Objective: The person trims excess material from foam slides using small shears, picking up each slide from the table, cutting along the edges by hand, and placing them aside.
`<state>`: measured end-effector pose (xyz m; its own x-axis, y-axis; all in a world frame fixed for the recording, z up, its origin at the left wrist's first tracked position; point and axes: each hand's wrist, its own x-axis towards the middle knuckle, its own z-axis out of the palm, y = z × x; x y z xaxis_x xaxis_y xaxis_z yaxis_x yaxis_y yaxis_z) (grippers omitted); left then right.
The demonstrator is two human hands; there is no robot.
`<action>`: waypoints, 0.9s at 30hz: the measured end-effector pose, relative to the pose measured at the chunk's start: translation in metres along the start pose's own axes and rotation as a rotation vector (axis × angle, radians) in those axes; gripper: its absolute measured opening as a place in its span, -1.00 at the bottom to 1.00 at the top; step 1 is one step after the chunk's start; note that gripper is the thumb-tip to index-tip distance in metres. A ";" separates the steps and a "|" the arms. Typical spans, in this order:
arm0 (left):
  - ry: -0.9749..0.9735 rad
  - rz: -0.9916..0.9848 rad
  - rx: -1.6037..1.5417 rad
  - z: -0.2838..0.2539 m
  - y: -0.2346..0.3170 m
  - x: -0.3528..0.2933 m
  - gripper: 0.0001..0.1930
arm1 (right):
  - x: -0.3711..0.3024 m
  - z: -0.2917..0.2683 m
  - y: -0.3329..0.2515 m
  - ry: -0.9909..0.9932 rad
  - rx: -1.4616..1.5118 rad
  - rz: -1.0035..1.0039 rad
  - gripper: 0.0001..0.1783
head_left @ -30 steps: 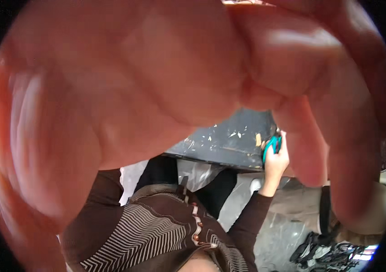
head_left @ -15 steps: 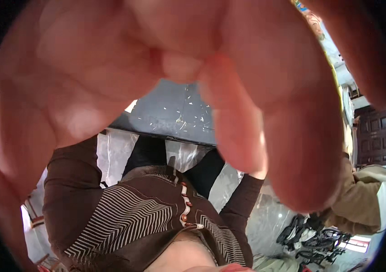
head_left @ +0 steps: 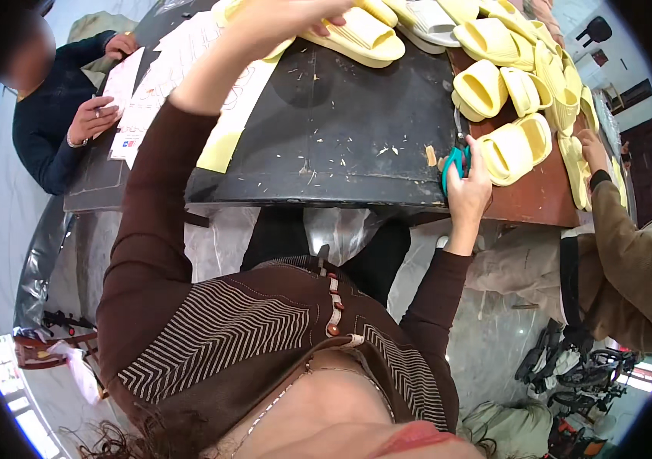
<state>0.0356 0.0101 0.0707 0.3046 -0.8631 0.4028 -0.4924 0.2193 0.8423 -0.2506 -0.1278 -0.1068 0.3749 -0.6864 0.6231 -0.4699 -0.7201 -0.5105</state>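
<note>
My right hand (head_left: pixel 470 197) is closed round the teal handles of a pair of scissors (head_left: pixel 456 164) at the table's near edge, the blades pointing away from me. Stretched far forward, my left hand (head_left: pixel 288 21) hovers over the top of the view with its fingers apart, beside a yellow slide slipper (head_left: pixel 364 40); part of it is cut off by the upper rim. I cannot tell whether its fingers touch the slipper. Right of the scissors lies another yellow slipper (head_left: pixel 506 153).
On the black table (head_left: pixel 295 145) lie small pale scraps and, at left, printed paper sheets (head_left: pixel 161 99). Several yellow slippers (head_left: pixel 487 40) crowd the brown table (head_left: pixel 525 208). A person (head_left: pixel 54 126) holds a sheet at left; another person's hand (head_left: pixel 592 149) touches slippers at right.
A hand that filled the view close to the camera has moved away. My left hand now reaches over the far table; the right hand and scissors have come into sight.
</note>
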 end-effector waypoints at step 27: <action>-0.053 -0.506 -0.892 0.111 -0.064 -0.027 -0.78 | -0.029 -0.009 -0.009 0.239 0.547 0.118 -0.44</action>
<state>-0.0320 -0.0312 -0.0339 0.2607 -0.9628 -0.0718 0.4755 0.0634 0.8774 -0.2640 -0.1003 -0.1148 0.1261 -0.7684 0.6274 0.0054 -0.6319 -0.7750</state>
